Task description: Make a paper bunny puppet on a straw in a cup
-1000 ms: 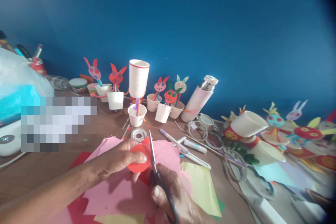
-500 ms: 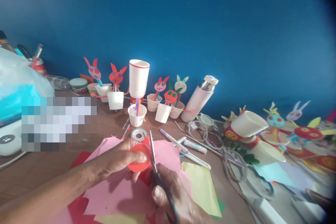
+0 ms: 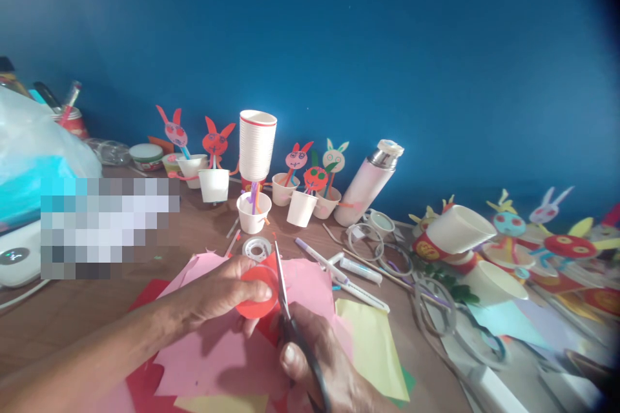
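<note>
My left hand (image 3: 227, 287) pinches a piece of red-orange paper (image 3: 254, 306), partly cut to a round edge, with the thumb on top and fingers beneath. My right hand (image 3: 322, 348) is wrapped round the black handles of a pair of scissors (image 3: 283, 284). The blades point away from me and lie along the right edge of the red paper; how far apart they are is hard to make out. Under both hands lie sheets of pink paper (image 3: 203, 361), with red paper (image 3: 157, 393) showing below them. A yellow sheet (image 3: 372, 342) lies to the right.
A roll of tape (image 3: 256, 249), a marker (image 3: 310, 251) and a paper cup (image 3: 253, 213) stand or lie beyond my hands. Behind are paper-cup rabbit figures (image 3: 214, 184), a tall cup stack (image 3: 258, 145) and a thermos (image 3: 368, 184). More crafts and loops of cable (image 3: 436, 306) crowd the right.
Very little differs. The scissor tips have shifted slightly left along the red paper's edge, while both hands keep nearly the same place and hold.
</note>
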### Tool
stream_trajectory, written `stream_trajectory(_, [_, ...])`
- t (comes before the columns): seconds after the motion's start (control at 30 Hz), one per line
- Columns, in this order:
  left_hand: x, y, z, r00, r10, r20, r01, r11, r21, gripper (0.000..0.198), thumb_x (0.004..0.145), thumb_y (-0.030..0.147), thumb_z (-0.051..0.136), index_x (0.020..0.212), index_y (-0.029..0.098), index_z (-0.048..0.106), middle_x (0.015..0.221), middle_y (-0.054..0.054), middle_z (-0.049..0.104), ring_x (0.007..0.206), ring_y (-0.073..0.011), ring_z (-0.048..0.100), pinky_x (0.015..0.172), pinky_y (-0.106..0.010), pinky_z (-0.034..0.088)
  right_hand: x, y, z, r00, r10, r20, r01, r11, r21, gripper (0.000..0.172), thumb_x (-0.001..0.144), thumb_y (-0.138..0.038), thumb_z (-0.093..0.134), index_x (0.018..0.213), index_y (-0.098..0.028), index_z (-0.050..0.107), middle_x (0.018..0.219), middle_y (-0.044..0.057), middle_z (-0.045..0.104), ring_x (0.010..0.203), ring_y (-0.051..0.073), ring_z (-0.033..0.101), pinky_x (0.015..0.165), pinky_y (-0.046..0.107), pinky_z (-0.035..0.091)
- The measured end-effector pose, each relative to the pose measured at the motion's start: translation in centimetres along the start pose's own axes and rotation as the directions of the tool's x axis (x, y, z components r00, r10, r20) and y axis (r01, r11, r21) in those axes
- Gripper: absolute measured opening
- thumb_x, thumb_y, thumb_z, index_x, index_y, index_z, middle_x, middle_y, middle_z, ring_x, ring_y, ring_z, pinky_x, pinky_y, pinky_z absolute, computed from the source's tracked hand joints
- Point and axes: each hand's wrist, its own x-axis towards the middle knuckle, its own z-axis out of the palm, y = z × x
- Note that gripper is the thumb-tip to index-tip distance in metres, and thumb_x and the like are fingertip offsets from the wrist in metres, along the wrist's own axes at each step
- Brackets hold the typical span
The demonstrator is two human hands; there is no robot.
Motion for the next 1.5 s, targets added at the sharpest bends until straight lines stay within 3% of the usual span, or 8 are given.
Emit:
stream_trajectory(0.17, [0.0, 0.1, 0.0, 0.999, 0.011, 0.038, -0.012, 1.0, 0.011, 0.017, 0.071, 0.027, 0.054, 0.063, 0.016, 0.064, 0.035, 0.002, 0.056, 0.033, -0.0126, 0.044, 0.038, -0.024, 0.035, 0.2, 0.8, 0.0, 0.999, -0.035, -0.02, 0.036, 0.998, 0.056, 0.057, 0.082, -0.066, 0.049, 0.103, -0.013, 0.054, 0.066, 0.0, 0.049, 0.049, 0.009, 0.047, 0.043, 0.018, 0.037])
stream_trajectory(0.5, [0.4, -1.3, -0.6, 0.999, -0.039, -0.024, 0.039, 0.999, 0.007, 0.012, 0.07, 0.03, 0.056, 0.067, 0.019, 0.058, 0.036, 0.002, 0.057, 0.035, -0.0148, 0.047, 0.039, -0.025, 0.034, 0.3, 1.5, 0.3, 0.997, -0.052, -0.049, 0.057, 0.994, 0.096, 0.055, 0.081, -0.064, 0.052, 0.101, -0.014, 0.055, 0.068, 0.0, 0.048, 0.051, 0.01, 0.048, 0.046, 0.02, 0.039])
stream_trajectory(0.87, [-0.5, 0.3, 0.3, 0.997, -0.049, -0.053, 0.049, 0.999, 0.0, 0.006, 0.069, 0.026, 0.056, 0.072, 0.021, 0.054, 0.036, 0.008, 0.05, 0.038, -0.0142, 0.048, 0.043, -0.025, 0.036, 0.3, 2.5, 0.4, 0.995, -0.052, -0.09, 0.062, 0.992, 0.107, 0.051, 0.079, -0.065, 0.053, 0.09, -0.015, 0.051, 0.058, -0.003, 0.044, 0.047, 0.01, 0.047, 0.04, 0.018, 0.035])
stream_trajectory(1.1, [-0.5, 0.6, 0.3, 1.0, -0.009, -0.023, 0.01, 0.999, 0.037, 0.014, 0.069, 0.026, 0.056, 0.057, 0.019, 0.056, 0.037, 0.005, 0.049, 0.041, -0.0144, 0.049, 0.049, -0.027, 0.038, 0.1, 1.7, 0.4, 0.997, -0.017, -0.079, 0.024, 0.996, 0.084, 0.052, 0.079, -0.063, 0.055, 0.094, -0.013, 0.056, 0.057, -0.003, 0.045, 0.048, 0.01, 0.047, 0.044, 0.019, 0.036])
stream_trajectory(1.5, [-0.8, 0.8, 0.2, 0.999, -0.016, -0.034, 0.018, 0.998, 0.058, 0.013, 0.07, 0.023, 0.057, 0.058, 0.02, 0.053, 0.038, 0.006, 0.049, 0.042, -0.0142, 0.048, 0.054, -0.029, 0.04, 0.2, 0.8, 0.3, 0.993, -0.088, -0.074, 0.091, 0.995, 0.035, 0.049, 0.083, -0.06, 0.054, 0.098, -0.015, 0.062, 0.067, 0.0, 0.048, 0.055, 0.009, 0.042, 0.047, 0.02, 0.032])
